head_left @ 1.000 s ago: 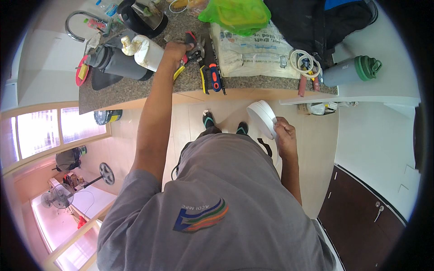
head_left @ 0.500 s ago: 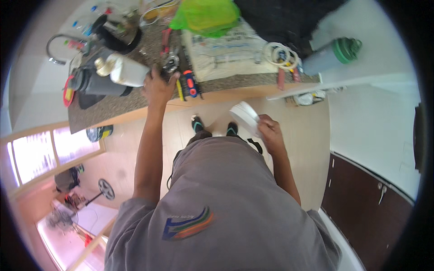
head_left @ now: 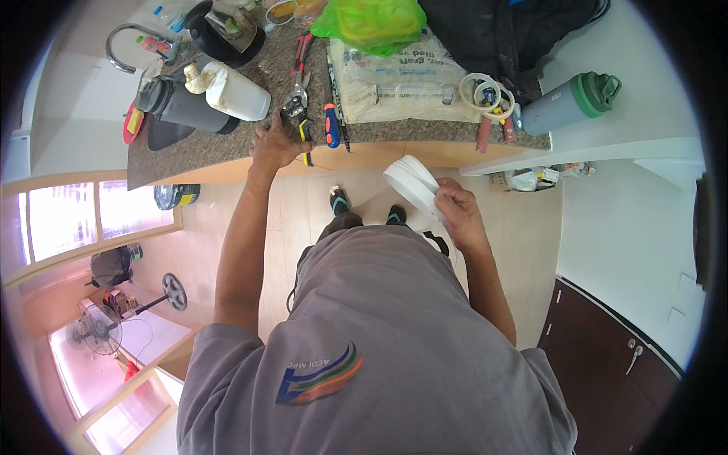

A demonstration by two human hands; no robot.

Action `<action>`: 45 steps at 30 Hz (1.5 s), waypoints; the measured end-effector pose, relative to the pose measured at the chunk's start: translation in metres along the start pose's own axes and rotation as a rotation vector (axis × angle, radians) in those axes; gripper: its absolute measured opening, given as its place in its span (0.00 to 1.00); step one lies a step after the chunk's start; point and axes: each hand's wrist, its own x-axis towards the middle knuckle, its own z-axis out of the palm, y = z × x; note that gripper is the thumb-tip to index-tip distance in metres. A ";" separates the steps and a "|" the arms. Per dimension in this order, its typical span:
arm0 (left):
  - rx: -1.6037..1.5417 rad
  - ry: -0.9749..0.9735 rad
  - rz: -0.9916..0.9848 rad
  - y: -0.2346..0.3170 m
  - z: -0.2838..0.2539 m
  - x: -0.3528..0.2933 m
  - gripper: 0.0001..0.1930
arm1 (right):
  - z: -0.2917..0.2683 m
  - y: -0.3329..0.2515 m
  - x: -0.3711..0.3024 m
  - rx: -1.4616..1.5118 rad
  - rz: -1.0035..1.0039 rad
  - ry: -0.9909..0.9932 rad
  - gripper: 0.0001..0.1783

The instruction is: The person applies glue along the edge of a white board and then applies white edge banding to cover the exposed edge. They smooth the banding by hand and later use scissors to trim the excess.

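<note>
In my right hand [head_left: 461, 214] is a coil of flat white strip [head_left: 412, 182], gripped at its side between thumb and fingers, above the floor and in front of the counter. My left hand [head_left: 275, 146] is at the counter's front edge, fingers spread, with nothing seen in it. Its thumb side lies next to a yellow-and-black handle [head_left: 305, 136]; whether they touch, I cannot tell. Just beyond the fingers lie a metal-headed hand tool [head_left: 296, 101] and a white plastic bottle [head_left: 237, 92]. An orange-and-blue handled screwdriver [head_left: 332, 126] lies to the right.
On the stone-look counter [head_left: 178, 163] lie a grey bottle [head_left: 186, 106], red-handled cutters [head_left: 302, 49], a printed sack [head_left: 402, 87], a green plastic bag [head_left: 369, 24] and white rings [head_left: 487, 96]. At the right stands a green-lidded bottle [head_left: 572, 105]. A faucet [head_left: 114, 45] rises far left.
My left hand has drawn back from the white bottle toward the counter's front edge. The coil stays in my right hand, slightly turned. The whole view has shifted a little.
</note>
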 end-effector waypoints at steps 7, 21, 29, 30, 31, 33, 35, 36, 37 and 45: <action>0.089 0.005 -0.114 -0.009 0.004 0.012 0.46 | 0.003 -0.006 0.002 0.009 -0.047 0.001 0.09; -1.512 -0.845 0.307 -0.029 -0.038 -0.136 0.44 | 0.032 -0.010 0.019 0.118 0.065 0.194 0.12; -1.144 -1.138 0.575 -0.011 -0.059 -0.128 0.52 | 0.047 -0.025 0.035 -0.007 -0.092 0.268 0.15; -1.150 -1.169 0.534 -0.005 -0.065 -0.133 0.52 | 0.049 -0.028 0.035 -0.043 -0.104 0.281 0.15; -1.155 -1.200 0.491 -0.002 -0.069 -0.134 0.52 | 0.049 -0.032 0.036 -0.067 -0.102 0.270 0.15; -1.077 -1.221 0.527 -0.007 -0.065 -0.124 0.46 | 0.046 -0.039 0.034 -0.106 -0.093 0.253 0.16; -0.976 -1.193 0.509 -0.003 -0.071 -0.125 0.43 | 0.044 -0.046 0.034 -0.103 -0.078 0.218 0.14; -0.972 -1.207 0.522 -0.004 -0.072 -0.124 0.42 | 0.044 -0.048 0.034 -0.103 -0.072 0.193 0.13; -0.968 -1.221 0.535 -0.004 -0.072 -0.123 0.42 | 0.044 -0.049 0.033 -0.116 -0.064 0.198 0.13; -0.915 -1.303 0.535 0.011 -0.069 -0.113 0.46 | 0.042 -0.047 0.031 -0.255 -0.157 0.226 0.17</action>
